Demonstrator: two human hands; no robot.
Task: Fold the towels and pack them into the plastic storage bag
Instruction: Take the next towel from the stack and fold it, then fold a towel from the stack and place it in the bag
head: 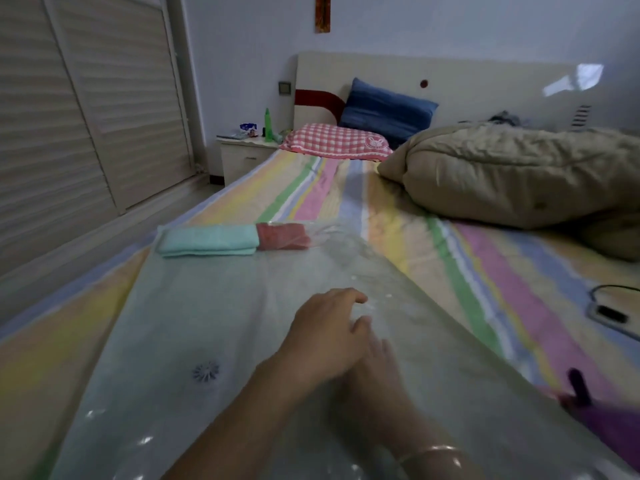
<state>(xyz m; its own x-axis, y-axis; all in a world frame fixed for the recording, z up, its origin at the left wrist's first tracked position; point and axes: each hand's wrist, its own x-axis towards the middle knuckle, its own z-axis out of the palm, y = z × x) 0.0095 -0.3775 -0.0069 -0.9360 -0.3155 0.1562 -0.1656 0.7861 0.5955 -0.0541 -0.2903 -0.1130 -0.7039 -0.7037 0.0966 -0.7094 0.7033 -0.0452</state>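
Apparently only closing remains: the folded teal towel (207,240) and red towel (283,236) lie in the plastic storage bag (207,323), well beyond both grips. The left grip (325,336) rests flat on it, fingers apart; the right grip (375,372), blurred under the plastic, cannot be told.

Flat plastic bag (194,306) stretches bare ahead up to the folded towels (207,240) at its far end; striped sheet (346,188) runs free beyond them; bunched quilt (512,174) walls off the right; cable (611,311) lies near the right edge.

teal towel (207,240); red towel (284,236)
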